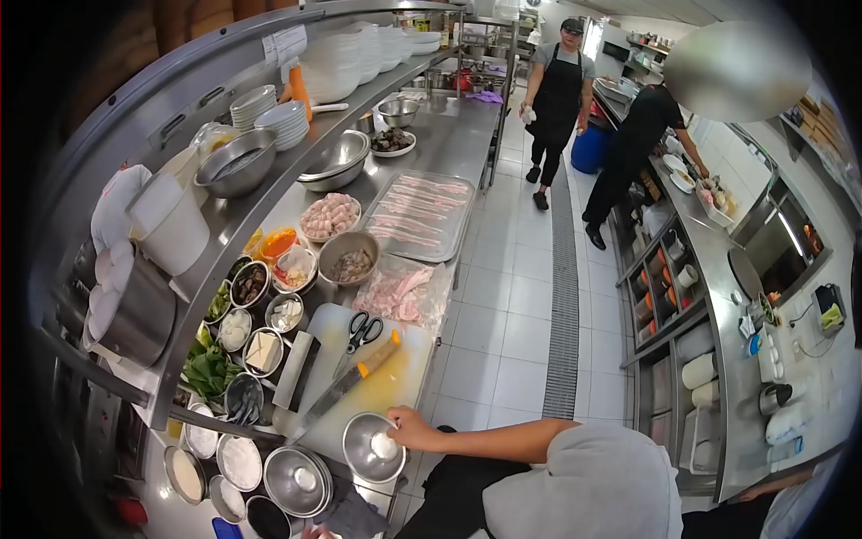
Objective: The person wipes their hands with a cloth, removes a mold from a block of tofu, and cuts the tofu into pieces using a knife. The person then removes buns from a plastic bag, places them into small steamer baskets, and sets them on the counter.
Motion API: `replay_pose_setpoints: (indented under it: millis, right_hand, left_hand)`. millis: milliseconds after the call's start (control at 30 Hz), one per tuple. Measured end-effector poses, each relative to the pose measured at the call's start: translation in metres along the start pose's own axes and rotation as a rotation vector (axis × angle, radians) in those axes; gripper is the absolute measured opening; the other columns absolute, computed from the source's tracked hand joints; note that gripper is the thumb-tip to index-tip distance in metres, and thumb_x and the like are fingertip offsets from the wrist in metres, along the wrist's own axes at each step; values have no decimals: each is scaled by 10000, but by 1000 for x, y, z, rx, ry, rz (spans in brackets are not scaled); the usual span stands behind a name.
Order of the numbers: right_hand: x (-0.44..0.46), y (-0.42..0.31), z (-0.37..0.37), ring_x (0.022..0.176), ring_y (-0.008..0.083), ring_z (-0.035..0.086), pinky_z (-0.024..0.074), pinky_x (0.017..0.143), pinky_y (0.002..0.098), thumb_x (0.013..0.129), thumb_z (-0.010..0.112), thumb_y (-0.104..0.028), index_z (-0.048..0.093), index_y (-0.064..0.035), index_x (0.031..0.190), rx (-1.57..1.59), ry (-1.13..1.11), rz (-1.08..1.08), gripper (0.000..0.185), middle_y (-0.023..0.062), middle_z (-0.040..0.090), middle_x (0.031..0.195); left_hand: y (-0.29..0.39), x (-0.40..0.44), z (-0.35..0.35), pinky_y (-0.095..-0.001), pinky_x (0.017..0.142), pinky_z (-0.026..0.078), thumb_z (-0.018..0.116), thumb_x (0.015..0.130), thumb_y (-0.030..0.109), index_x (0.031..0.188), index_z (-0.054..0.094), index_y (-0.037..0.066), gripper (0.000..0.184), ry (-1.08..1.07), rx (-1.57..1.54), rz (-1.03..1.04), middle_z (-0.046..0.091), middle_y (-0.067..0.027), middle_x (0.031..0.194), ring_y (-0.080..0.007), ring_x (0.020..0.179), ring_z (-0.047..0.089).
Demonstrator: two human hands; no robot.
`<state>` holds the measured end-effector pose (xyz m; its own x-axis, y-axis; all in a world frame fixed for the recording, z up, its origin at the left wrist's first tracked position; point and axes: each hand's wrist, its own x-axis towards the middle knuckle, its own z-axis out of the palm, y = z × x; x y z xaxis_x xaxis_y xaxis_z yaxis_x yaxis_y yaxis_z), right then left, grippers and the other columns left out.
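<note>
My right hand (413, 429) grips the rim of a small steel bowl (357, 449) at the counter's front edge, fingers closed over it. White powder or paste (384, 446) lies in that bowl. Just left of it stands a stack of steel bowls (292, 485), the top one with something white inside. A crumpled dark grey cloth or glove (355, 516) lies below. At the bottom edge a small sliver of my left hand (316, 534) seems to show; its fingers cannot be made out. Beyond the bowl, a large knife (337, 400) and black-handled scissors (363, 331) lie on a cutting board (401, 373).
Beside the board are a cleaver (296, 370), ingredient bowls, bagged meat (400, 292) and a tray of meat strips (422, 211). An overhead shelf (256, 202) carries dishes. One person (558, 108) stands in the aisle; another (633, 148) works at the right counter.
</note>
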<state>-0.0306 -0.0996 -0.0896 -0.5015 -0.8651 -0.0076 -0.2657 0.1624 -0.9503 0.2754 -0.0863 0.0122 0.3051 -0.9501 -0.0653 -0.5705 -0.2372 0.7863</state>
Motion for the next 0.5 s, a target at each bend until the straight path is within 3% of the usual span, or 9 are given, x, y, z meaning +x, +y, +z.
replay_pose_setpoints:
  millis: [67,133,267,367,433,467,500]
  right_hand:
    - [-9,1,-11,731,310,540,439,666,427,755,661,-98,491,3,787,37,1,49,201,174,517,796]
    - [-16,1,-18,704,207,554,470,633,384,810,651,-86,526,6,806,107,-23,143,156,121,524,795]
    - [-21,7,-20,674,172,550,473,606,368,830,653,-99,532,0,816,103,138,54,157,93,524,779]
    - [-16,13,-11,699,171,570,479,622,359,841,658,-120,549,-11,831,85,118,184,154,88,547,761]
    - [-13,27,0,728,188,604,498,656,369,865,684,-187,562,-23,836,-84,194,-72,207,96,579,759]
    - [-15,27,-1,728,188,604,498,656,369,865,684,-187,562,-23,836,-76,192,-69,207,96,579,759]
    - [-18,20,-6,764,252,616,493,689,397,854,698,-232,560,-20,841,-41,63,-23,253,134,599,813]
  left_hand:
    - [-51,29,51,-327,660,547,716,883,230,1189,588,40,382,-220,3,192,675,-135,951,-205,770,659]
    - [-41,14,89,-272,532,502,730,846,100,1157,585,70,344,-360,-211,189,659,-79,837,-134,642,610]
    - [-14,-7,118,-302,524,506,739,842,136,1140,573,71,348,-512,-27,208,682,-111,882,-196,608,648]
    - [-5,-10,132,-309,508,499,723,862,163,1155,528,86,360,-588,-62,143,675,-128,908,-206,619,656]
    - [-8,-7,143,-282,449,506,689,900,134,1154,446,80,356,-636,-314,-174,626,-175,1001,-200,649,657]
    - [-12,-5,149,-282,449,506,689,900,134,1154,446,80,356,-631,-307,-174,626,-175,1001,-200,649,657]
    - [-18,-3,156,-296,451,517,684,903,129,1146,411,90,368,-567,-385,-241,608,-167,1009,-209,664,651]
